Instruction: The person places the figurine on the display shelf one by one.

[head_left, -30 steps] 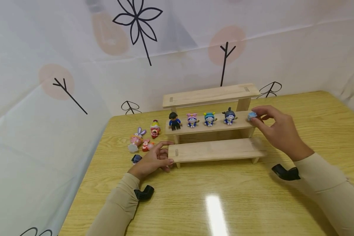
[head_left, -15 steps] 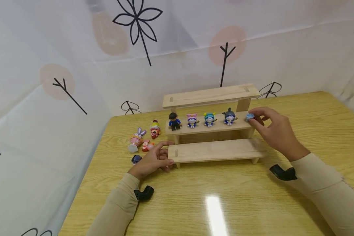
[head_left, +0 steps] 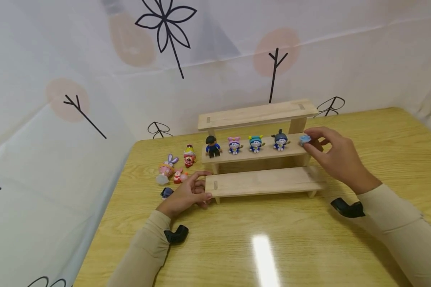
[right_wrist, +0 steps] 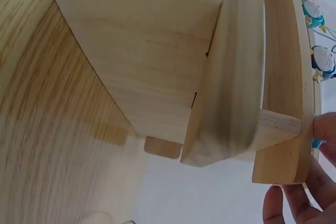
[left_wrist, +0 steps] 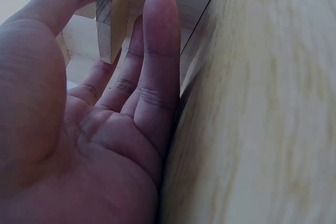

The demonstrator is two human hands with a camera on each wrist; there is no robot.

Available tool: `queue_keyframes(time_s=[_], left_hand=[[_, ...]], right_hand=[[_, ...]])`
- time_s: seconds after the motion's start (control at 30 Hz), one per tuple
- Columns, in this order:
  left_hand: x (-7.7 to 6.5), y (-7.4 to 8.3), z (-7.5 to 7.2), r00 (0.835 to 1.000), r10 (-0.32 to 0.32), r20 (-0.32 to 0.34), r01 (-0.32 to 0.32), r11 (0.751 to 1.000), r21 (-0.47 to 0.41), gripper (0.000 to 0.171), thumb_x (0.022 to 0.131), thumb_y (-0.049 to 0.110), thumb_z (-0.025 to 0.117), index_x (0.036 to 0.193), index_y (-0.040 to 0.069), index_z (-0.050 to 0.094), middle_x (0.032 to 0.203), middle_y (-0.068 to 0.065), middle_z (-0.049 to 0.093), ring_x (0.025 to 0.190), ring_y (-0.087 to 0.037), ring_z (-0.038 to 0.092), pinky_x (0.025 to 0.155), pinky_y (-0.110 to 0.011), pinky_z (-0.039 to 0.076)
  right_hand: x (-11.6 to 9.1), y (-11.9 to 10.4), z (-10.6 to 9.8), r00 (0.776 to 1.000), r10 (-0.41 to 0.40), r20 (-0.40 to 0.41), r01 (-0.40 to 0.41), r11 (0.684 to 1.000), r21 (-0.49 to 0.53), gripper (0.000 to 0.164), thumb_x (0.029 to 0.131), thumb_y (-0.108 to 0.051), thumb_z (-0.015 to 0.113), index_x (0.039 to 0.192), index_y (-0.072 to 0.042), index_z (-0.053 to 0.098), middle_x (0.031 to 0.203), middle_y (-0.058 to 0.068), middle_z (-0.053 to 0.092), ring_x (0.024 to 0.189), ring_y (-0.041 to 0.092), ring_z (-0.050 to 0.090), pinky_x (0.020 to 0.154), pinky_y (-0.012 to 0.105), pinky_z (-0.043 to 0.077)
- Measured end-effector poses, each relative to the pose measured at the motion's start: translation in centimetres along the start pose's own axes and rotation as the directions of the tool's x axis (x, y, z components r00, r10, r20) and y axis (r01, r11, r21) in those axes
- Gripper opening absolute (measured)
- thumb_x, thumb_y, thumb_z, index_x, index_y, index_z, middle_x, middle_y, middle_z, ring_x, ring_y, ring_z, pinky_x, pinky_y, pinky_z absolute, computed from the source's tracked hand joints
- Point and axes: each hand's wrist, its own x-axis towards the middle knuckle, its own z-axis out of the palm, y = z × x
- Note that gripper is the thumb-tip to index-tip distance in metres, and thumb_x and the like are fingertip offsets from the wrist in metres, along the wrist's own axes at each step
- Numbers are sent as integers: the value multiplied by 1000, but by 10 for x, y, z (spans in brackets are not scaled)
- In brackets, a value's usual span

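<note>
A three-step wooden display stand [head_left: 265, 181] stands on the table. My right hand [head_left: 343, 157] pinches a small light-blue figurine [head_left: 304, 139] between thumb and fingers at the right end of the middle step; the fingers hide much of it. Left of it on that step, a figurine with a dark-grey hood [head_left: 280, 140], one in a teal hat [head_left: 256, 144], one in a pink hat [head_left: 234, 146] and a black-haired toy figure [head_left: 213, 147] form a row. My left hand [head_left: 186, 193] grips the left end of the lowest step, as the left wrist view [left_wrist: 113, 24] also shows.
Left of the stand lie a bunny-eared figurine [head_left: 166, 170], a red figurine with a yellow top [head_left: 189, 156], a small red-and-pink figurine [head_left: 178, 176] and a dark-blue one [head_left: 167, 193]. A patterned white cloth [head_left: 222, 83] hangs behind the table [head_left: 219, 239].
My right hand shifts slightly left, then back right, with the light-blue figurine still pinched at the middle step's end. My left hand keeps its place on the stand.
</note>
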Motion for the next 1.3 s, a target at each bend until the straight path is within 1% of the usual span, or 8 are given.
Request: queue_keyframes(time_s=[0.13,0.33,0.4,0.5,0.57,0.87,1.03,1.3], left_hand=[[3,0,1,1000,1,2,-1,1000,6,68,93,13,71,150,20,35,98,-7,55,88,-19,67,72,-41,62],[4,2,3,1000,9,5,-9,1000,17,68,94,12,70,150,19,35,99,-8,56,88,-20,67,72,-40,62],[4,1,2,1000,9,0,-9,1000,8,67,94,10,70,150,20,35,96,-8,55,87,-20,67,71,-40,62],[2,0,3,1000,9,-2,-9,1000,-5,67,94,9,70,151,20,35,93,-6,53,85,-19,66,71,-40,62],[1,0,3,1000,10,-1,-10,1000,-12,67,94,9,69,150,20,35,91,-5,50,85,-19,66,71,-40,62],[3,1,1,1000,5,-4,-5,1000,2,68,93,12,71,150,23,36,96,-8,55,87,-20,67,72,-42,62],[2,2,0,1000,4,-5,-4,1000,10,68,93,12,71,150,22,35,102,-10,58,89,-20,67,72,-41,62],[1,1,-1,1000,0,-7,0,1000,21,67,93,13,71,150,22,36,105,-12,60,89,-21,67,73,-41,62]], right_hand=[[-2,0,-5,1000,2,-30,-2,1000,28,38,89,-1,72,126,0,63,111,14,66,98,-14,46,82,3,36],[-11,1,-16,983,149,-109,-132,980,147,30,98,-11,61,126,1,57,112,-18,54,101,-9,48,84,4,36],[-14,5,-19,972,221,-78,-203,961,189,24,101,-14,57,124,-9,56,107,-21,51,94,-7,51,80,5,39],[-19,14,-22,954,298,15,-294,933,209,16,104,-20,53,119,-23,50,102,-14,49,80,-3,56,70,9,43],[-22,21,-24,940,326,98,-340,916,213,11,105,-23,50,116,-24,47,99,-7,49,72,3,58,62,15,46],[-25,47,-25,831,260,491,-454,827,332,34,111,-31,31,111,-1,44,86,6,59,69,21,60,58,33,52],[-26,53,-24,773,249,583,-511,790,340,44,112,-34,23,110,5,43,85,7,59,69,25,59,59,37,52],[-28,51,-19,636,366,679,-596,792,131,46,110,-40,35,127,1,44,90,8,64,74,15,62,65,33,56]])
